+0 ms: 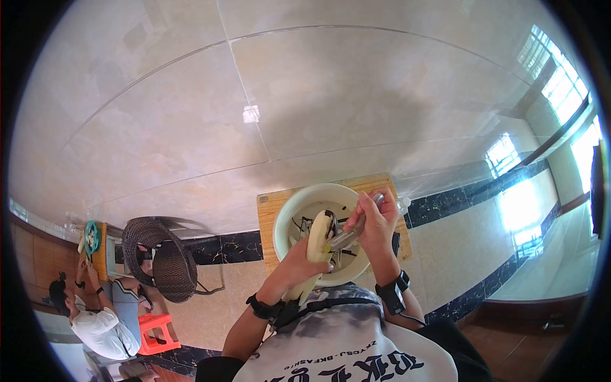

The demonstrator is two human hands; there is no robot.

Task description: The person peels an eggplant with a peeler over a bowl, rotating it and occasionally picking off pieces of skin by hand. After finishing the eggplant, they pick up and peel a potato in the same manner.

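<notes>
My left hand (293,265) is wrapped round a long pale vegetable (318,239), partly peeled, with a dark patch near its upper end. My right hand (375,223) grips a peeler (344,240), its head against the side of the vegetable. Both hands are over a white basin (284,216), where dark strips of peel (345,253) lie. The basin stands on a wooden board or small table (270,237).
A clear bottle (403,205) stands right of the basin. At the left are a dark wicker chair (173,270) and a red stool (156,332). A co-worker (105,328) sits at the far left near a teal basin (93,237). A tiled wall (318,108) rises ahead.
</notes>
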